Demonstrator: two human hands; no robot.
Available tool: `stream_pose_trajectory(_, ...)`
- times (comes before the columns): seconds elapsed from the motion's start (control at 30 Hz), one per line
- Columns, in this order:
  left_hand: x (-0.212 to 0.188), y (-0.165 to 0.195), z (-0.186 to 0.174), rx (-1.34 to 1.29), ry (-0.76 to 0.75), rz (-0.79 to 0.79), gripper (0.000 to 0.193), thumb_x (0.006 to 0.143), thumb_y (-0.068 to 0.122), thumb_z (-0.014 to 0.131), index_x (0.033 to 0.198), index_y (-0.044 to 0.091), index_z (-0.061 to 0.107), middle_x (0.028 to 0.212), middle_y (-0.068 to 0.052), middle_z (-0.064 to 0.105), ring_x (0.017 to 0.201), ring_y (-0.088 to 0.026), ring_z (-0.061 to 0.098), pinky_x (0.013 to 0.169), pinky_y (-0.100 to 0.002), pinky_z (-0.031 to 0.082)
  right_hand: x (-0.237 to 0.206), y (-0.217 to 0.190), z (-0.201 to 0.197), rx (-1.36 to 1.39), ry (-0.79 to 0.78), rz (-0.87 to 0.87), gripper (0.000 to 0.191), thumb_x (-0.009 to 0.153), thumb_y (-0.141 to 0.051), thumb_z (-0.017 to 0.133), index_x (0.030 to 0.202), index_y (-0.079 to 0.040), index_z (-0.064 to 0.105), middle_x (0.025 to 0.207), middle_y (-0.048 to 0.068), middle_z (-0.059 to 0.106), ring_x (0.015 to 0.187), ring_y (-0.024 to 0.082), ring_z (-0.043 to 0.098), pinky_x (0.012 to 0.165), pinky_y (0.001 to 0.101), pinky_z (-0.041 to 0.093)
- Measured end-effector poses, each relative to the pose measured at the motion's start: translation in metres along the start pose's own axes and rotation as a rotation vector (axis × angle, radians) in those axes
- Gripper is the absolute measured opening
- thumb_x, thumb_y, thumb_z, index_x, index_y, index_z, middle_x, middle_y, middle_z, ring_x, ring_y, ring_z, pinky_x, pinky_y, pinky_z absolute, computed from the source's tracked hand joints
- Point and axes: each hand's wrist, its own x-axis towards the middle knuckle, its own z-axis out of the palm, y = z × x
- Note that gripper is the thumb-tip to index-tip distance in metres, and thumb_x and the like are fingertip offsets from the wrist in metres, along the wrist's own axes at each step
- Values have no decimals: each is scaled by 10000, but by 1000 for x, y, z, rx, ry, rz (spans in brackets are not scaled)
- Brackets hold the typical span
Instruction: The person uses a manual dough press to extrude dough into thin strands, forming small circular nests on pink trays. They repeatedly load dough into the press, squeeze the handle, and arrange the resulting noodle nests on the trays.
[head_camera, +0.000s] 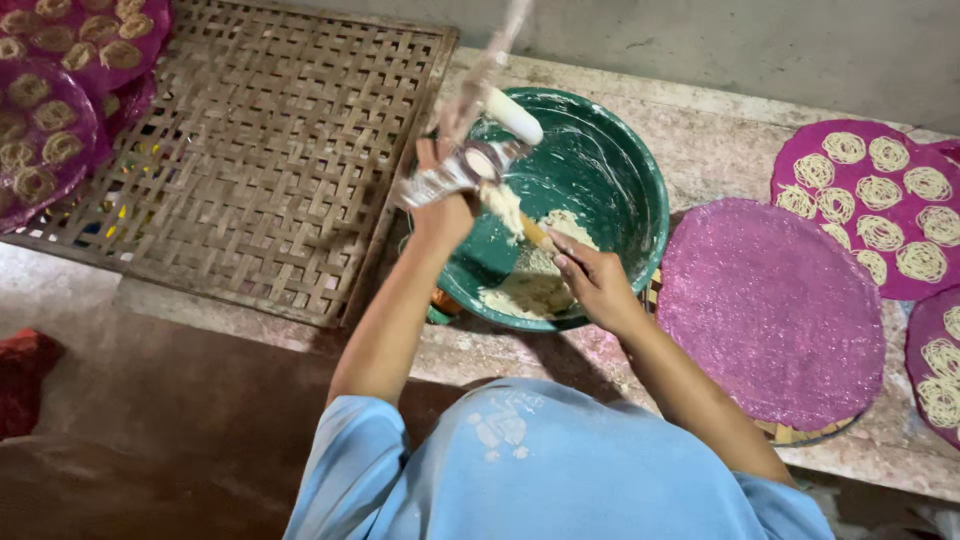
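A green bowl (620, 170) with pale dough (535, 285) in its bottom stands on the stone ledge. My left hand (440, 205) is raised over the bowl's left rim and grips a metal press (465, 170) with a white cylinder (513, 115) sticking out of its top; the press is blurred. My right hand (597, 283) holds a wooden-handled spoon (535, 235) that carries a lump of dough (505, 205) up against the press opening.
A woven bamboo mat (250, 150) lies left of the bowl. Purple round mats with several noodle coils lie at the far left (45, 110) and far right (885, 200). A bare purple round mat (770, 310) lies right of the bowl.
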Motion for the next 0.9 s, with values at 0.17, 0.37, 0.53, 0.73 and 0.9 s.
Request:
stream_pose_trajectory(0.17,-11,-15,23,-399,-52,-364,249,879,211,794,1048,41,725,964,-138,751,875,-270,699,719,-398,550,-13,19,-25,-375,-139,36,445,998,-106,592,1442,-106,626,1056,208,692,891,294,747,787,403,540)
stream_pose_trajectory(0.37,-89,81,52,-1266,-564,-862,169,797,133,678,789,-18,756,758,-116,730,684,-215,692,627,-344,552,-24,11,-92,377,90,-231,768,1037,-505,546,1630,-117,248,1570,173,452,1484,309,455,1249,417,386)
stream_pose_trajectory(0.53,-175,177,83,-1596,-1142,-752,237,813,112,700,953,-74,746,872,-177,734,804,-246,706,730,-360,584,-84,-8,-152,1247,21,-245,982,1022,-664,609,1610,66,316,1418,274,575,1177,318,653,881,356,586)
stream_pose_trajectory(0.73,-182,222,93,-982,-880,32,444,853,223,734,1237,33,616,1138,-94,685,1039,-185,663,883,-342,542,-149,-1,-247,651,183,-491,729,1011,-379,713,1492,7,325,1415,315,552,1081,371,704,705,357,622)
stream_pose_trajectory(0.9,-185,257,101,-605,-812,263,469,855,309,728,1254,84,625,1171,-92,691,1061,-222,674,895,-367,544,-194,-23,-285,-247,134,-865,732,985,-208,642,1607,-226,257,1293,344,592,1071,419,702,878,438,634)
